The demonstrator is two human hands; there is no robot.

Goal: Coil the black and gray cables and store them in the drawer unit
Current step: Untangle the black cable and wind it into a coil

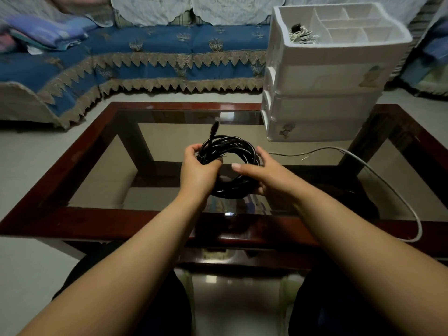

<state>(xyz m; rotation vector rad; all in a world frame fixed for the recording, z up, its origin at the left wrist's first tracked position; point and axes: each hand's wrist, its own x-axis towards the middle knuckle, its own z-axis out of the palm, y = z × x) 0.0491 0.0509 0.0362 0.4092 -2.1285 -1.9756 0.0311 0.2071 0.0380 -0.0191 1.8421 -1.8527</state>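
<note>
A blue sofa (145,52) with tan fringe runs along the wall beyond the glass-topped coffee table (150,219), which has a dark red wooden frame. On the table's far right corner stands the white drawer unit (324,93), several drawers high, its top a tray split into compartments. In the tray's left compartment lies a small bundle of pale cable with a black piece (300,35).

The gray cable (388,187) lies loose on the table's right side, running from just in front of the drawer unit in a long curve to the table's near edge.

Above the middle of the table, the black cable (230,146) is wound into a round coil, one plug end sticking up from its far left side. The left hand (197,170) grips the coil's left side, fingers curled round the strands. The right hand (261,173) holds the coil's right side, fingers wrapped behind it and thumb stretched across the front.
</note>
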